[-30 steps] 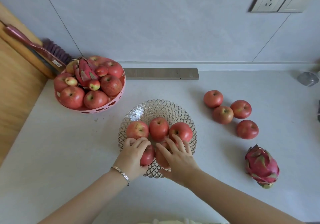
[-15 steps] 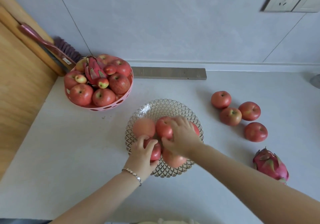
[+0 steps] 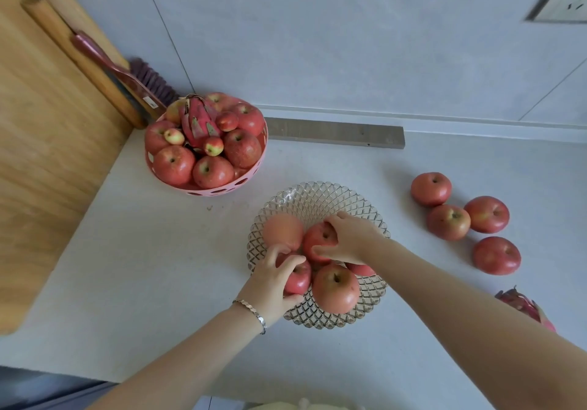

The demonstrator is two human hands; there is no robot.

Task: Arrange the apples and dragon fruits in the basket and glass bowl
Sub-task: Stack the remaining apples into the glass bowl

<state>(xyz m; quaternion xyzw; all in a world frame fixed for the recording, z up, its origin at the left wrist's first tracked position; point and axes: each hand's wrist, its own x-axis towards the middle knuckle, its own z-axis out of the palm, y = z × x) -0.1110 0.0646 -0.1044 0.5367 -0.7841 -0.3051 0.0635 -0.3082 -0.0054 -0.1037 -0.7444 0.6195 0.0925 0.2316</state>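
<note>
Far left of both hands, a wooden board (image 3: 47, 162) leans at the pale countertop's (image 3: 158, 282) edge, a brush (image 3: 127, 76) propped behind it against the grey wall (image 3: 317, 28). Beyond the left hand (image 3: 270, 286) sits the pink basket (image 3: 222, 190), heaped with apples and a dragon fruit (image 3: 198, 122). That hand curls around an apple (image 3: 298, 278) in the glass bowl (image 3: 317, 201); the right hand (image 3: 349, 238) grips another apple (image 3: 319, 238) beside it. Right of the hands, four loose apples (image 3: 448, 221) lie on the counter, and a second dragon fruit (image 3: 524, 308) peeks past the forearm.
</note>
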